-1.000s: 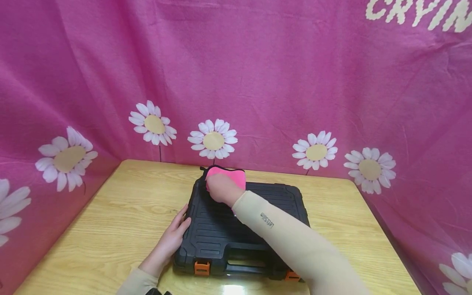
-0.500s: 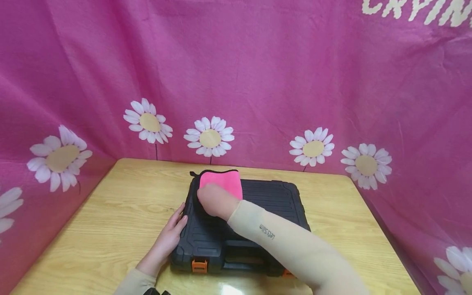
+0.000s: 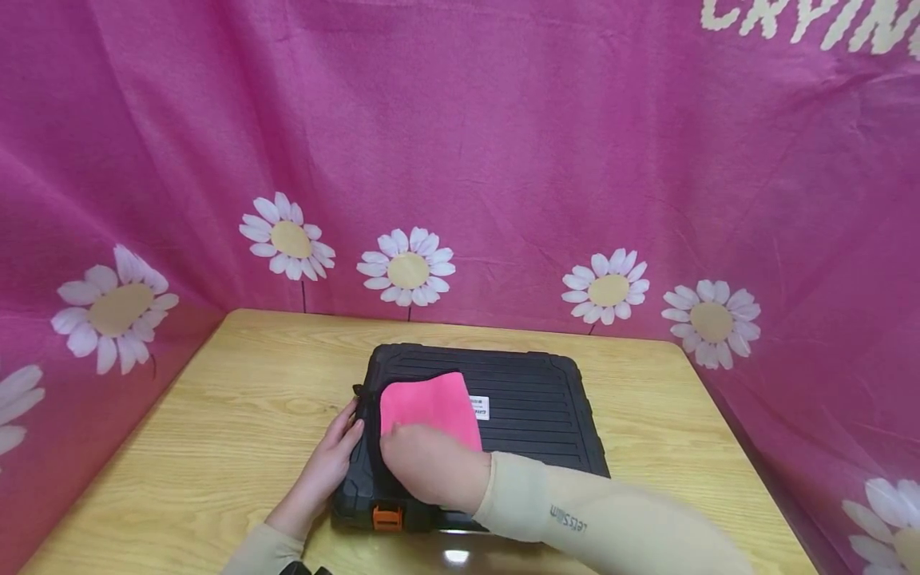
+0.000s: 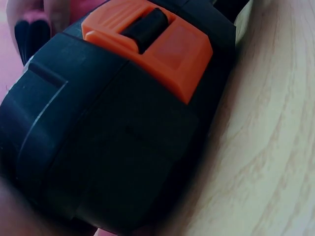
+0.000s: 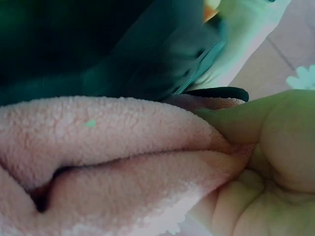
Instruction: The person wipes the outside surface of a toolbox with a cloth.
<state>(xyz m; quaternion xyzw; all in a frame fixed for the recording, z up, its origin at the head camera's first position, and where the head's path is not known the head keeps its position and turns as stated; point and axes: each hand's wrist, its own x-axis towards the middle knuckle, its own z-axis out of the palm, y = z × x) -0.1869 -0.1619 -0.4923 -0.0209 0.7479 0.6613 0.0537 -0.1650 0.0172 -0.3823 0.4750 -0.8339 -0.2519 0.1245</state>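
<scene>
A black plastic tool case [image 3: 532, 415] with ribbed lid lies flat on the wooden table. My left hand [image 3: 327, 465] rests along its left side, fingers fairly straight. On the lid, my right hand [image 3: 431, 471] grips a folded pink cloth [image 3: 427, 407] with dark edging and a small black loop at one corner. The right wrist view shows the fleecy cloth [image 5: 108, 142] bunched and pinched at the thumb of the right hand [image 5: 280, 152]. An orange latch [image 3: 386, 519] shows at the case's front; the left wrist view has the latch [image 4: 177, 54] close up. The right forearm hides the front handle.
The wooden table [image 3: 244, 415] extends around the case on both sides. A pink daisy-printed curtain [image 3: 496, 160] hangs behind and at both sides of it. A white label [image 3: 479, 408] is stuck on the lid beside the cloth.
My right hand has drawn the cloth across the lid from the far left corner toward the front, uncovering the white label. My left hand has stayed at the case's left side.
</scene>
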